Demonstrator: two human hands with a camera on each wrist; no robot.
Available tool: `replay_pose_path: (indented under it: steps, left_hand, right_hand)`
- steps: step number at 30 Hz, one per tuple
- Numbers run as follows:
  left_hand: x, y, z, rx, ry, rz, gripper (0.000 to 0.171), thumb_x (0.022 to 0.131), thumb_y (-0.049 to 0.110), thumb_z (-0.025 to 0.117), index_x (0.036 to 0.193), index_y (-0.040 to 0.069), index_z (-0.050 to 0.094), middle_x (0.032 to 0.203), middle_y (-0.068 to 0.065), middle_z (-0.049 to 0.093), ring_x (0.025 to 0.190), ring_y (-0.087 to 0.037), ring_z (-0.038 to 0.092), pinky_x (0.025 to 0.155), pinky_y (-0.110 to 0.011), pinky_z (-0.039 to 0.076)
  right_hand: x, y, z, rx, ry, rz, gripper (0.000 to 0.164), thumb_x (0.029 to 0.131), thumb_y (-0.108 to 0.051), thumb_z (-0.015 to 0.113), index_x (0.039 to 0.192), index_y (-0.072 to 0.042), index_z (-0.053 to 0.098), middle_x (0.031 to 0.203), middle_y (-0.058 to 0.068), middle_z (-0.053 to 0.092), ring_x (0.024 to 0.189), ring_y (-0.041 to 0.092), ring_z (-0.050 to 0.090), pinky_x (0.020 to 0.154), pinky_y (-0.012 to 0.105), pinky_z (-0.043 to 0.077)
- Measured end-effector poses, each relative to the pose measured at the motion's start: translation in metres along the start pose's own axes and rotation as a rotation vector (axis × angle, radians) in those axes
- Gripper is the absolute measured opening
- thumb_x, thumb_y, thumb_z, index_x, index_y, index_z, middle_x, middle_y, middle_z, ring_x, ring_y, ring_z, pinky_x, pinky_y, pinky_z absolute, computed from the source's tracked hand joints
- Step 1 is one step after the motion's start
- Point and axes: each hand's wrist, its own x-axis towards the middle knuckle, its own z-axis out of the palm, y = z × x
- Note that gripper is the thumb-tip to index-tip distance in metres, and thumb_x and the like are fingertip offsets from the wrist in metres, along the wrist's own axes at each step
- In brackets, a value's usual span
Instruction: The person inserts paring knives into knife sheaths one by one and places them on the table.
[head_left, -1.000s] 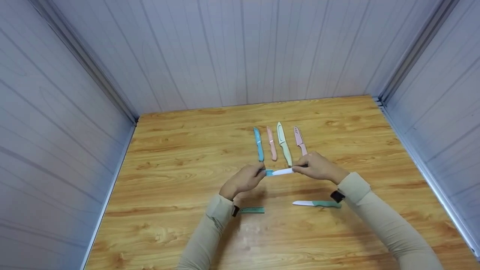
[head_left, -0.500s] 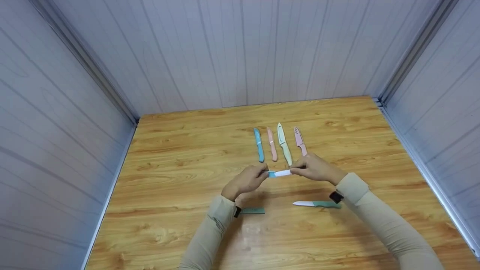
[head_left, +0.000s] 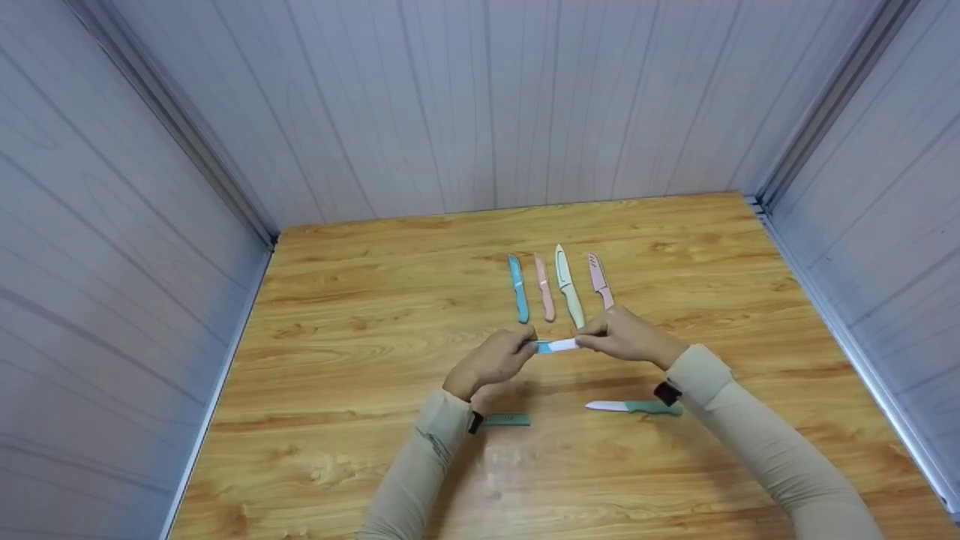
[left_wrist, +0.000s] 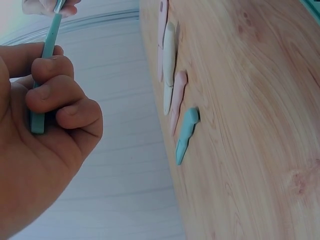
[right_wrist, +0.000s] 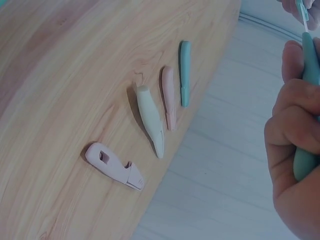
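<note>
My left hand (head_left: 489,361) grips a blue knife sheath (head_left: 543,347), its fingers curled round it in the left wrist view. My right hand (head_left: 630,336) holds the knife by its blue-green handle (right_wrist: 311,60). Between the hands, above the table, a stretch of white blade (head_left: 562,345) shows; its tip end is inside the sheath's mouth. Most of the handle is hidden by the right hand in the head view. Below the hands lie a bare green-handled knife (head_left: 651,408) and, near the left wrist, a green sheath (head_left: 507,420).
Behind the hands, a row of sheathed knives lies on the wooden table (head_left: 360,300): blue (head_left: 518,289), pink (head_left: 544,289), cream (head_left: 568,285) and a lilac-pink one (head_left: 599,277). Pale panel walls (head_left: 450,105) stand at the back and both sides.
My right hand has shifted slightly left and my left hand slightly right. Less of the white blade shows between them. The knives and green sheath on the table stay put.
</note>
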Motion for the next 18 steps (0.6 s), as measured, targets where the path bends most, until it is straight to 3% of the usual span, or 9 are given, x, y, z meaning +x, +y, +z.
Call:
replay_pose_path:
  steps: [6, 13, 18]
  left_hand:
    - [0.0004, 0.0017, 0.0009, -0.004, -0.003, -0.004, 0.016, 0.103, 0.019, 0.041, 0.095, 0.010, 0.051, 0.068, 0.004, 0.043, 0.057, -0.011, 0.037, 0.057, -0.025, 0.033]
    - [0.0015, 0.0026, 0.0010, 0.006, 0.008, -0.017, 0.016, 0.103, 0.019, 0.042, 0.093, 0.011, 0.052, 0.068, 0.004, 0.042, 0.057, -0.011, 0.037, 0.057, -0.025, 0.032]
    - [0.0031, 0.0039, 0.0021, -0.003, 0.009, -0.009, 0.015, 0.102, 0.018, 0.043, 0.093, 0.010, 0.052, 0.068, 0.005, 0.041, 0.058, -0.010, 0.038, 0.058, -0.024, 0.033]
  right_hand:
    - [0.0013, 0.0008, 0.0026, 0.001, 0.003, -0.023, 0.027, 0.095, -0.024, 0.060, 0.073, -0.014, 0.073, 0.057, -0.008, 0.051, 0.049, 0.005, 0.039, 0.047, 0.024, 0.038]
    - [0.0024, -0.0006, 0.0035, -0.016, 0.006, 0.002, 0.026, 0.095, -0.028, 0.060, 0.088, -0.010, 0.077, 0.066, -0.003, 0.062, 0.053, 0.005, 0.047, 0.051, 0.026, 0.044]
    - [0.0045, -0.0030, 0.0048, -0.016, 0.003, -0.013, 0.027, 0.095, -0.028, 0.060, 0.081, -0.012, 0.076, 0.061, -0.008, 0.057, 0.050, 0.005, 0.044, 0.049, 0.025, 0.041]
